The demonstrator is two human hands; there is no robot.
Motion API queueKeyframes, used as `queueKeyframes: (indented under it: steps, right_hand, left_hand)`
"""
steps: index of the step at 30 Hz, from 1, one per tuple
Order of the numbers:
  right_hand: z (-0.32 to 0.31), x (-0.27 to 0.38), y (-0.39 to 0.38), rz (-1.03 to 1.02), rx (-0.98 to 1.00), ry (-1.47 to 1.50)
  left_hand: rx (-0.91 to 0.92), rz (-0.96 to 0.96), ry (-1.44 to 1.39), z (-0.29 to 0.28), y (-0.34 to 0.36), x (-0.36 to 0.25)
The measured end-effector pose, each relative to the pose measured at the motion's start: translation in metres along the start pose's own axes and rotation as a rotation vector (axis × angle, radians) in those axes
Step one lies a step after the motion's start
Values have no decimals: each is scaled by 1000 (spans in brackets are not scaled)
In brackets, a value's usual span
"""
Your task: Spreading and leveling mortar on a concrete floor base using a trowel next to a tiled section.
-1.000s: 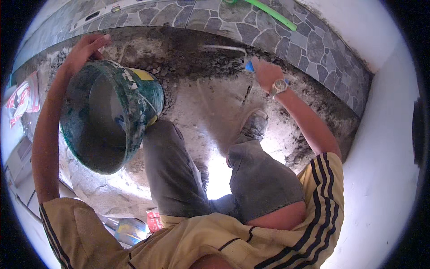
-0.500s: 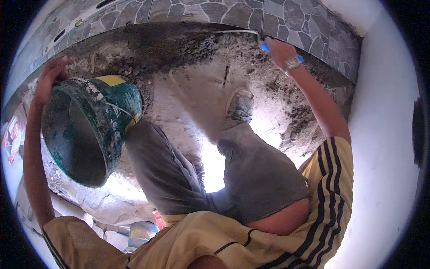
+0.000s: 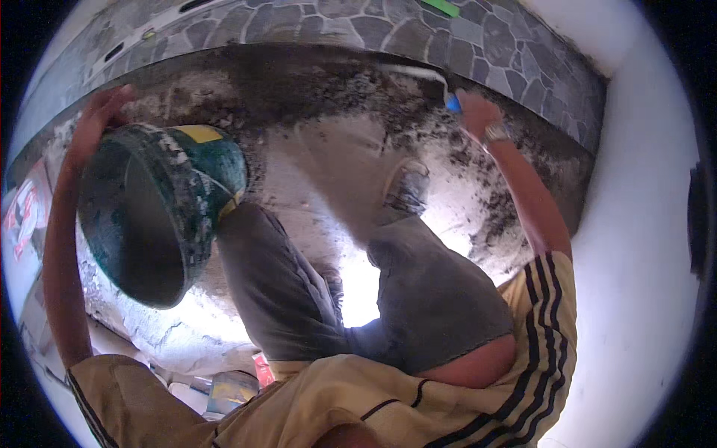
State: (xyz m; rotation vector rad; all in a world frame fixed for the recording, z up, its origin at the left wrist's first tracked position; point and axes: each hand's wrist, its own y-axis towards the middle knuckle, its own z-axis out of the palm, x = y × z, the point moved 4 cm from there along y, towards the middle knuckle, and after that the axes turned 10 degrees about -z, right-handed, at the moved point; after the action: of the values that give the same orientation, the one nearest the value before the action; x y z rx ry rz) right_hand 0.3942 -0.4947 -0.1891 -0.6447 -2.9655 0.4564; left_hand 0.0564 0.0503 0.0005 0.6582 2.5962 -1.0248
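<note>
My right hand (image 3: 478, 116) is closed on the blue handle (image 3: 452, 102) of a trowel, whose pale, motion-blurred blade (image 3: 414, 72) lies along the dark mortar strip (image 3: 328, 75) just below the stone-patterned tiles (image 3: 498, 46). My left hand (image 3: 101, 116) is at the upper side of a tipped green plastic bucket (image 3: 170, 201), fingers loosely extended and raised above it; whether the palm touches it is unclear. The bucket is crusted with pale residue, has a yellow patch, and its mouth faces toward me at the lower left.
A spirit level (image 3: 149, 36) and a green strip (image 3: 441, 7) lie on the tiles. A white wall (image 3: 638, 246) stands at right. My knees are bent over rough, debris-strewn ground (image 3: 314, 164). Red-and-white sacking (image 3: 26, 205) and containers (image 3: 228, 392) are at left and below.
Compared with a second ago, both hands and the bucket appear farther left. The trowel rose toward the tile edge, then came slightly lower and rightward over the last half second.
</note>
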Motion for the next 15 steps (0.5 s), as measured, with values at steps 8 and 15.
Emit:
queueKeyframes:
  steps: [8,15]
  right_hand:
    - [1,60,43,46,42,100]
    - [-42,137,128,-193,-129,157]
  left_hand:
    - [-40,99,76,-2,2,-3]
    - [10,148,25,2,7,9]
